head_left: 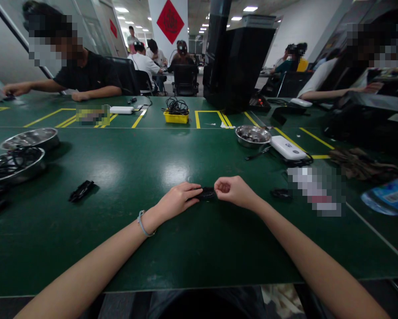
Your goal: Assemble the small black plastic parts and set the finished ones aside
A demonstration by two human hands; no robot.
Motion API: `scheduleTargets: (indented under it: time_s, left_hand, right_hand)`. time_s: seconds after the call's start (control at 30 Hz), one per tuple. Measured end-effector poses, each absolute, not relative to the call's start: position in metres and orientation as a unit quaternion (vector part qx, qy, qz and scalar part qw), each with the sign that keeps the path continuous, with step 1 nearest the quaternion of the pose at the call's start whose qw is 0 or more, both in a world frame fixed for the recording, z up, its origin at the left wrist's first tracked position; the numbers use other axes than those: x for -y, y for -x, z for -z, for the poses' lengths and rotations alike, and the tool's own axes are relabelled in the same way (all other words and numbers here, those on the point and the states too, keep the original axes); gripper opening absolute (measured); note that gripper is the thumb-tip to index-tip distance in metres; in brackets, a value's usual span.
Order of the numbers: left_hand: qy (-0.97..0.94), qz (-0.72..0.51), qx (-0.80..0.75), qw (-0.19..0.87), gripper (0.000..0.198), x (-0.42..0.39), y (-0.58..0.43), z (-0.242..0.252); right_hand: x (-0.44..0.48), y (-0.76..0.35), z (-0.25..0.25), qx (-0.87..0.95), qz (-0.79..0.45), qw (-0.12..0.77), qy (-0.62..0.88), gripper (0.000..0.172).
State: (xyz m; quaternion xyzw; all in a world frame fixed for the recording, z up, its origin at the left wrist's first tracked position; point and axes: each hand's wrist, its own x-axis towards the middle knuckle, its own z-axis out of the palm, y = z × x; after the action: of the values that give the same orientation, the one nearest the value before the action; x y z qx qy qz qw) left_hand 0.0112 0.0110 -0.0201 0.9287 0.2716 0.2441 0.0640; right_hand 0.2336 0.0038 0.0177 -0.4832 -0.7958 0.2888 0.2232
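Observation:
A small bundle of black cable (208, 193) lies on the green table in front of me, between my two hands. My left hand (176, 200), with a light bracelet at the wrist, holds its left end, fingers over the top and thumb at the near side. At the right end, my right hand (235, 191) is closed in a pinch with the fingers curled in; whatever is between its fingertips is hidden. Similar black bundles lie apart on the table: a left one (82, 191) and a right one (281, 193).
Metal bowls stand at the left, one holding black cables (14, 161). Farther back are a yellow tray (176, 117) of cables, a small metal bowl (252, 135) and a white box-like device (288, 148). A water bottle (390, 195) lies right. Two people sit across the table.

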Motion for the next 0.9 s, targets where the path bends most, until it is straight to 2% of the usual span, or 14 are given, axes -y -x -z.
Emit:
scheduleTargets:
  time_s: [0.07, 0.13, 0.53, 0.9]
  left_hand:
    - [-0.930, -0.240, -0.272, 0.064, 0.029, -0.011, -0.011, 0.021]
    - [-0.930, -0.237, -0.272, 0.065, 0.028, -0.011, -0.010, 0.020]
    - [-0.930, -0.236, -0.268, 0.083, 0.027, -0.010, -0.012, 0.017]
    - [-0.928, -0.237, -0.271, 0.093, 0.029, -0.011, -0.012, 0.019]
  right_hand:
    - [-0.003, -0.226, -0.013, 0.805, -0.227, 0.293, 0.464, 0.008]
    - [-0.002, -0.219, -0.006, 0.816, -0.182, 0.325, 0.442, 0.009]
    - [-0.002, -0.211, 0.004, 0.817, -0.211, 0.316, 0.434, 0.008]
    - [0.001, -0.207, 0.005, 0.831, -0.172, 0.314, 0.425, 0.007]
